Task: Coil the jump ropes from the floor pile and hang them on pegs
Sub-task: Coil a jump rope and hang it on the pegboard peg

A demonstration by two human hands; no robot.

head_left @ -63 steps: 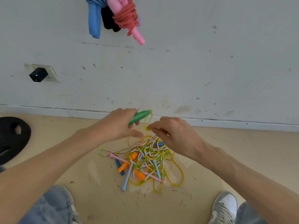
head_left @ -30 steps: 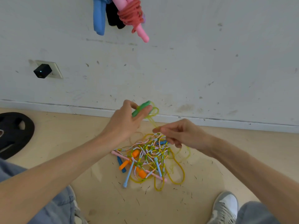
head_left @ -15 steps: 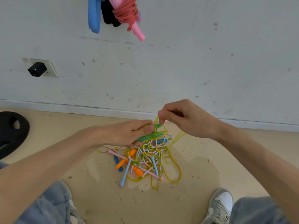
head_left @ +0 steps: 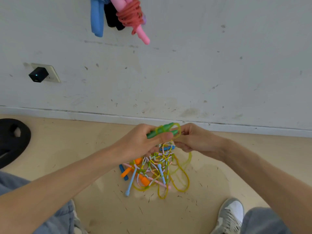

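My left hand (head_left: 141,142) grips two green jump rope handles (head_left: 161,131) side by side, thumb pressed on them. Loops of yellow rope (head_left: 177,130) are wound around those handles. My right hand (head_left: 195,141) pinches the yellow rope just right of the handles; the rest of it trails down (head_left: 184,176) to the floor. Below my hands lies a tangled pile of jump ropes (head_left: 152,171) with beaded cords and orange, blue and pink handles. High on the wall hang coiled ropes: a pink-handled one wrapped in red cord (head_left: 131,16), a blue one (head_left: 96,19) and a black one (head_left: 112,17).
A black weight plate (head_left: 13,139) lies on the floor at the far left. A wall socket with a black plug (head_left: 38,75) sits low on the wall. My grey shoe (head_left: 230,215) stands at the bottom right, and both my knees frame the pile.
My right hand has come down from above the handles to their right side, laying another turn of yellow rope around them. My left hand lifted the handles slightly.
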